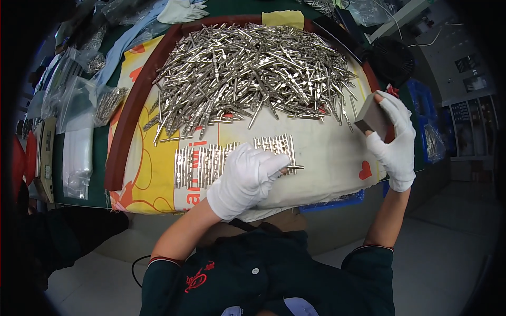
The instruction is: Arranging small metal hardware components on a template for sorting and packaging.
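Observation:
My left hand point(245, 179), in a white glove with bare fingertips, is closed with a short silver metal pin point(297, 167) sticking out past its thumb and finger. It hovers over a row of similar metal pins point(203, 166) laid side by side on the cloth, hiding the middle of the row. My right hand point(395, 137), gloved the same way, grips a grey rectangular block point(372, 117) between thumb and fingers at the right edge of the cloth. Beyond both hands lies a large heap of loose metal pins point(253, 73).
Dark red wooden rails point(126, 121) border the printed cloth point(327, 184). Clear plastic bags point(79, 110) and a scale-like device point(46, 158) stand at left. White gloves point(182, 11) lie at the back. Blue bins point(421, 100) and a black fan point(391, 58) are at right.

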Motion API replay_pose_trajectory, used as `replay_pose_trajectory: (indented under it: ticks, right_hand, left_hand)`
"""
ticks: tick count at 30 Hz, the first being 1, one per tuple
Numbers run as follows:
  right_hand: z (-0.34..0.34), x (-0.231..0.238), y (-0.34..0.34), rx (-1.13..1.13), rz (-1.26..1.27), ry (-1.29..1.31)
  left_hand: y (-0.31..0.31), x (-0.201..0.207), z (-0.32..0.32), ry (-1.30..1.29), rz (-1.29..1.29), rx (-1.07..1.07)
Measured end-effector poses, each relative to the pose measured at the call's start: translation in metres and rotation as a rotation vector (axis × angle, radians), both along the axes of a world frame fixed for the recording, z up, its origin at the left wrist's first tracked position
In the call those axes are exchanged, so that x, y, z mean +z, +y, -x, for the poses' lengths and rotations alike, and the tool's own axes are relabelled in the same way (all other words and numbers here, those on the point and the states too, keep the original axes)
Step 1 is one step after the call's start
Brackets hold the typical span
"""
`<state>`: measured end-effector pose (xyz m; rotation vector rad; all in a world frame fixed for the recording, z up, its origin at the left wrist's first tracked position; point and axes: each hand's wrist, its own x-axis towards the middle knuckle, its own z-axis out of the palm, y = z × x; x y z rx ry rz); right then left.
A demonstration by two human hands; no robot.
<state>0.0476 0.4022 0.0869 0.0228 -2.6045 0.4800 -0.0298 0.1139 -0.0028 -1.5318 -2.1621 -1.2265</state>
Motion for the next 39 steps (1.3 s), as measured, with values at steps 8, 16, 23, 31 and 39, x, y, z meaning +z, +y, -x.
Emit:
replay_pose_trajectory:
  ticks: [8,16,23,31,39]
  right_hand:
    - [-0.030,-0.033,0.128,-0.662,0.100,-0.142]
    - [-0.039,-0.062,0.150,-0.682,0.232,-0.354]
    - [-0.042,-0.041,0.114,-0.761,-0.100,-0.167]
    - [-0.041,-0.029,-0.010,-0.349,-0.130,0.105]
    - [-0.029,-0.068,-0.106,0.003,-0.008,-0.048]
  left_hand:
    - [0.004,-0.001,-0.001,-0.096,-0.036,0.041]
    - [0.004,-0.003,-0.001,-0.158,-0.024,0.066]
    - [0.004,-0.002,-0.004,-0.095,0.021,0.109]
    - [-0.006,0.024,-0.010,0.038,0.087,0.347]
    - [-0.012,0.025,-0.019,-0.146,0.543,0.513]
